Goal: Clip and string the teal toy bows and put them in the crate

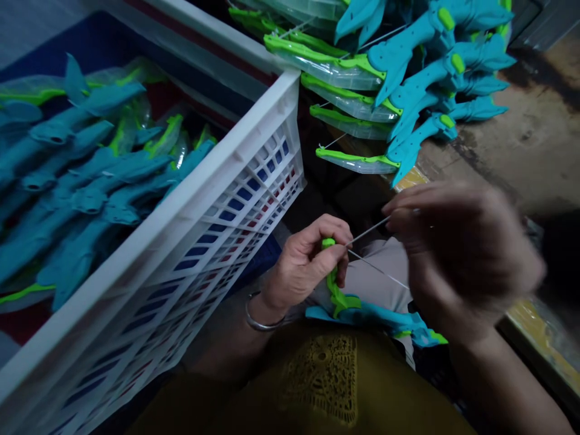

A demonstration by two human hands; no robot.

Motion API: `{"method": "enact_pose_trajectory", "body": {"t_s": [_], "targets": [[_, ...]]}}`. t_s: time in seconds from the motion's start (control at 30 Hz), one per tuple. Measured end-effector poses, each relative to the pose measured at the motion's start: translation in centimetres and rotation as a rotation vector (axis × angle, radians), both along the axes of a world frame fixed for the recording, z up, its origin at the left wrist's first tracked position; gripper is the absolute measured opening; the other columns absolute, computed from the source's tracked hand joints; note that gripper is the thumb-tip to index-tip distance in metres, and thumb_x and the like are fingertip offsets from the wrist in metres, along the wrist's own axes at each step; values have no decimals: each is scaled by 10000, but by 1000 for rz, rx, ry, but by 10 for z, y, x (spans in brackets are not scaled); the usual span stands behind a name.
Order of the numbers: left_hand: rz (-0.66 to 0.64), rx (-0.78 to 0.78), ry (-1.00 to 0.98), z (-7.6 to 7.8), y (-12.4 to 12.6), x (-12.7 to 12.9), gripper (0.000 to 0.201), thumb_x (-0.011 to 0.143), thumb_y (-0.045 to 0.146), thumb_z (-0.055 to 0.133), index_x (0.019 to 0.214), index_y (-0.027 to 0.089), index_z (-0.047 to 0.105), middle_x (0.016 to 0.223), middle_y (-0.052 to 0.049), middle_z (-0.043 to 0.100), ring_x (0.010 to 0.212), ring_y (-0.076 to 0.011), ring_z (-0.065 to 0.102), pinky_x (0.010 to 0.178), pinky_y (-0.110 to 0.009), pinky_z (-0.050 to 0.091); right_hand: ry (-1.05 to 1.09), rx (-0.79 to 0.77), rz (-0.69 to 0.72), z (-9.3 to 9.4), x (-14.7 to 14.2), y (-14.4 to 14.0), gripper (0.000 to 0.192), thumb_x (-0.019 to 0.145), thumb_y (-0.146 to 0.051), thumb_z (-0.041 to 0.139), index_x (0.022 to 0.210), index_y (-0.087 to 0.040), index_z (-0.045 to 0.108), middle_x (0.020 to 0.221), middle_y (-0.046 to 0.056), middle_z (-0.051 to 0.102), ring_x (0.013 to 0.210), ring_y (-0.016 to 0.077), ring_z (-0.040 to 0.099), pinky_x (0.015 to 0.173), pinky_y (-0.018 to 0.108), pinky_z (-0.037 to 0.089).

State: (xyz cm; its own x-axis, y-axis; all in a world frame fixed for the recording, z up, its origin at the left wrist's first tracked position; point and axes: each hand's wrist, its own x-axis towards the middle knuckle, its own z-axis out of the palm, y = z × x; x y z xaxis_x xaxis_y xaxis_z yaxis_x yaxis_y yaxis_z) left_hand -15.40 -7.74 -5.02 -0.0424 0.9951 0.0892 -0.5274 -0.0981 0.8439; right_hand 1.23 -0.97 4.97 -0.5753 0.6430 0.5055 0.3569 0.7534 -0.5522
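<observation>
A teal and lime-green toy bow (385,317) lies across my lap, partly hidden by my hands. My left hand (306,263) is closed around its green limb, the thumb pressed near the limb's end. From there a thin pale string (369,231) runs up to my right hand (466,254), which pinches it between thumb and fingertips. A second length of string slants down to the right below the first. My right hand is blurred, and the string's far end is hard to make out.
At my left stands a white lattice crate (254,133) holding several teal toy bow pieces (90,199). More strung toy bows (412,115) are stacked at the edge of the worn table (544,145), up and to the right. The crate's corner comes close to the stack.
</observation>
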Motion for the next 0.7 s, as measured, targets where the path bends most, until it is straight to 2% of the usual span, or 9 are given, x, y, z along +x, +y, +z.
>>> {"method": "enact_pose_trajectory", "body": {"t_s": [0.07, 0.2, 0.27, 0.37, 0.5, 0.63, 0.7], "targets": [[46, -15, -1, 4, -1, 2, 65, 990, 241, 676, 938, 221, 709, 984, 17, 582, 555, -64, 631, 453, -191, 516, 89, -18, 0, -15, -4, -4, 245, 986, -22, 565, 1099, -235, 610, 1013, 66, 724, 958, 231, 727, 814, 403, 613], [108, -74, 10, 8, -2, 5, 94, 980, 221, 688, 894, 219, 727, 888, 22, 587, 561, -68, 605, 468, -189, 516, -1, -43, 131, -34, -7, -14, 128, 1004, -45, 588, 1000, -169, 620, 1193, 119, 705, 1079, 220, 675, 903, 394, 586], [101, -77, 33, 8, -1, 5, 88, 982, 215, 681, 908, 222, 730, 877, 21, 586, 570, -73, 604, 483, -194, 520, -4, -95, 148, -37, -6, -15, 101, 1018, -64, 591, 1000, -155, 630, 1123, 108, 694, 1008, 188, 658, 838, 336, 576], [71, -53, 71, 7, 0, 3, 82, 984, 228, 671, 931, 220, 732, 900, 9, 597, 588, -87, 619, 487, -201, 529, 64, -202, 105, -40, -6, -11, 84, 1013, -94, 629, 995, -175, 643, 913, 33, 666, 810, 132, 643, 699, 251, 551], [30, -27, 42, 7, 2, 1, 104, 986, 263, 670, 962, 209, 756, 933, -3, 604, 588, -90, 638, 488, -201, 556, 253, -499, 54, -47, -9, -3, 125, 943, -194, 781, 911, -188, 661, 809, -24, 671, 672, 99, 654, 596, 197, 549], [-14, -34, -27, 7, 5, 0, 111, 972, 285, 702, 962, 200, 772, 937, -8, 596, 584, -85, 646, 504, -200, 574, 487, -936, 191, -56, -15, 0, 279, 938, -324, 802, 801, -177, 608, 706, -37, 670, 578, 129, 710, 557, 230, 612], [-34, -46, -46, 7, 6, 0, 112, 963, 291, 716, 954, 193, 770, 927, -7, 588, 587, -86, 644, 515, -204, 578, 551, -1081, 233, -60, -18, 0, 310, 926, -345, 813, 793, -177, 590, 674, -44, 672, 544, 146, 721, 553, 251, 635]]}}
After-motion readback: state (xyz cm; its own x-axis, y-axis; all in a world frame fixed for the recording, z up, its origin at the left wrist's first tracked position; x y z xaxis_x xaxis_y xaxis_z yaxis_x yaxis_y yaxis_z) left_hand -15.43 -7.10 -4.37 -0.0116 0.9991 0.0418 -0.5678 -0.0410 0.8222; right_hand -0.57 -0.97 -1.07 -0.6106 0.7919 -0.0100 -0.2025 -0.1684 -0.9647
